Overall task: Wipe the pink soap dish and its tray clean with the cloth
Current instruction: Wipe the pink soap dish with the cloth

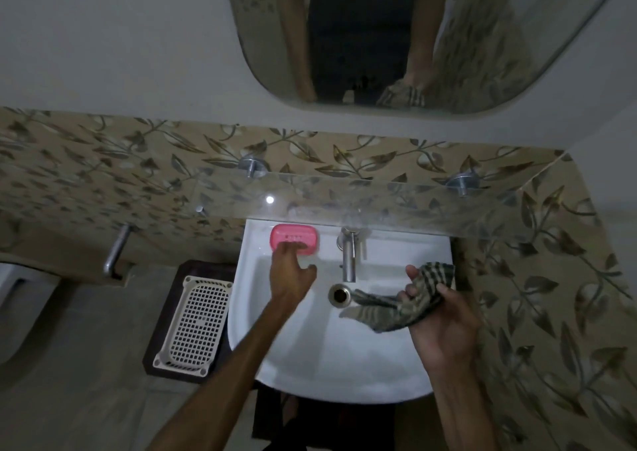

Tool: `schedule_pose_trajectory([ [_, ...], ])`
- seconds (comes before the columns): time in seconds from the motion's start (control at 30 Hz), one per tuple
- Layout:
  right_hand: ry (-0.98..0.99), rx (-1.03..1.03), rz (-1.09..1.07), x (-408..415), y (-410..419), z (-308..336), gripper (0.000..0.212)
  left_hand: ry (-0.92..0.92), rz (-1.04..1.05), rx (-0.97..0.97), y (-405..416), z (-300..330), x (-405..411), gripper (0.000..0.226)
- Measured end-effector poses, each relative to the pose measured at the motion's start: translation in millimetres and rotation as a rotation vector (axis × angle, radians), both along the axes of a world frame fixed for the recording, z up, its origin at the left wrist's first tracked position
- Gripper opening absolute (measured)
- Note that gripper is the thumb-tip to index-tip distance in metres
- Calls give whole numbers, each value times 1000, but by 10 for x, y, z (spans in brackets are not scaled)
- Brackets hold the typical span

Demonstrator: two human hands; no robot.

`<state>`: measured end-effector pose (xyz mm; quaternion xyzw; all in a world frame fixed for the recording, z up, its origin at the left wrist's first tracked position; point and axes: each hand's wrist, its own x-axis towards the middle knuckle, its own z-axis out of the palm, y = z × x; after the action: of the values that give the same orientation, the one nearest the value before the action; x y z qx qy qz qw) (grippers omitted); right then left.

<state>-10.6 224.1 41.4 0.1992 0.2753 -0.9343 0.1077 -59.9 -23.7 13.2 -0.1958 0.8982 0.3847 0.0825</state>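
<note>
The pink soap dish [294, 242] sat flat on the basin's back-left ledge, slotted tray inside. The checked, dark-and-pale cloth [403, 301] hung crumpled above the bowl.

The person's bare left arm stretches forward and slightly to the right, forearm straight, wrist level. The left hand [287, 271] is spread palm down, fingers reaching ahead with their tips just at the near edge of a pink plastic soap dish [294, 243]; the thumb juts out to the right. The right arm comes up from below, bent in at the wrist. The right hand [444, 319] is turned palm up and curled around a bunched green-and-cream checked cloth [403, 302], thumb and fingertips pinching its folds.
</note>
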Motion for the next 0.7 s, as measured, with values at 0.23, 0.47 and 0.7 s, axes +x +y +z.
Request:
schedule_pose_trajectory([
  [0.23,-154,273,112,38,-401,-170,11,-198,-622,-620,-648,-265,-725,69],
  [0.47,-197,487,117,177,-569,-370,17,-119,-602,-536,-735,-412,-868,56],
  [0.7,-170,563,144,225,-618,-507,21,-97,-502,-349,-754,-434,-904,61],
])
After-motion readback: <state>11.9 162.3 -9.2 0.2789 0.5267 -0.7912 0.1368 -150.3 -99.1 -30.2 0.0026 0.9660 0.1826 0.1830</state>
